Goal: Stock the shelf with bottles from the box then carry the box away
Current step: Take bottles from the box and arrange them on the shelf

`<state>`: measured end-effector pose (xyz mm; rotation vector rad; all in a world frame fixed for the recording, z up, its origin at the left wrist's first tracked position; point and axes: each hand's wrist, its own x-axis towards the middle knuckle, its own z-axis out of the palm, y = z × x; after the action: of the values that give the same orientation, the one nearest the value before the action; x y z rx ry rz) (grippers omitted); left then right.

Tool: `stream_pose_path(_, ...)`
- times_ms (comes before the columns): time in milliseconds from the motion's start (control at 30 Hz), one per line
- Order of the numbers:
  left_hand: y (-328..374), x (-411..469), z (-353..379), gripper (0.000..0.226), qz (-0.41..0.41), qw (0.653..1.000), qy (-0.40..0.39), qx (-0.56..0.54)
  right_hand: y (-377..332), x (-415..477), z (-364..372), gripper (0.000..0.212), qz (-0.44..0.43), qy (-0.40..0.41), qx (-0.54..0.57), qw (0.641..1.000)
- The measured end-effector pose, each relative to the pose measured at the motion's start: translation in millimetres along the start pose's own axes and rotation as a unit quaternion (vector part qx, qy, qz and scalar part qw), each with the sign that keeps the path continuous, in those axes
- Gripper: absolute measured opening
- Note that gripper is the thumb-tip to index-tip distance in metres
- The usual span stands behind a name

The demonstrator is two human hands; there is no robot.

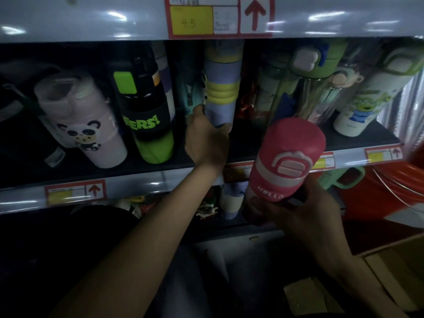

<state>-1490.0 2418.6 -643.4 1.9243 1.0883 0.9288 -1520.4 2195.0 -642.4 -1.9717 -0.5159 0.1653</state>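
Pink bottle (286,161) is pointing cap-up, long axis tilting slightly, its base sitting inside the right hand (305,216), whose fingers are curling tight around it. Beside that grip, the left hand (206,143) is clasping the base of an upright lilac bottle (221,88) on the shelf (142,183).

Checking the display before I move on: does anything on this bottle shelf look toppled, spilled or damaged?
Nothing stands out: no bottle on the shelf lies toppled, nothing spilled. The left hand grips the lavender bottle; the right hand holds the pink bottle.
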Motion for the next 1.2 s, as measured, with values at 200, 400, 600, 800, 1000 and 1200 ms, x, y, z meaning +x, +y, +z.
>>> stream_pose_path(200, 0, -4, -1, 0.057, 0.004, 1.0, 0.022, -0.018, 1, -1, 3, 0.055, 0.002, -0.008, 0.004, 1.0)
stream_pose_path(400, 0, -6, -1, 0.059, 0.008, 0.999, 0.029, -0.022, 0, -3, 2, 0.053, -0.002, -0.01, -0.003, 1.0)
stream_pose_path(600, 3, -12, -8, 0.053, -0.002, 1.0, 0.017, -0.025, -4, -1, 3, 0.054, 0.01, -0.01, 0.002, 1.0)
stream_pose_path(800, -3, -25, -28, 0.043, 0.001, 0.999, -0.021, -0.041, -20, 0, 10, 0.058, -0.001, 0.0, 0.036, 0.999)
stream_pose_path(1000, -10, -38, -57, 0.032, 0.052, 0.986, -0.072, -0.141, -41, 2, 18, 0.055, -0.034, -0.018, 0.075, 0.996)
stream_pose_path(1200, -10, -48, -77, 0.015, 0.032, 0.966, -0.114, -0.231, -59, 10, 30, 0.057, -0.108, 0.003, 0.104, 0.989)
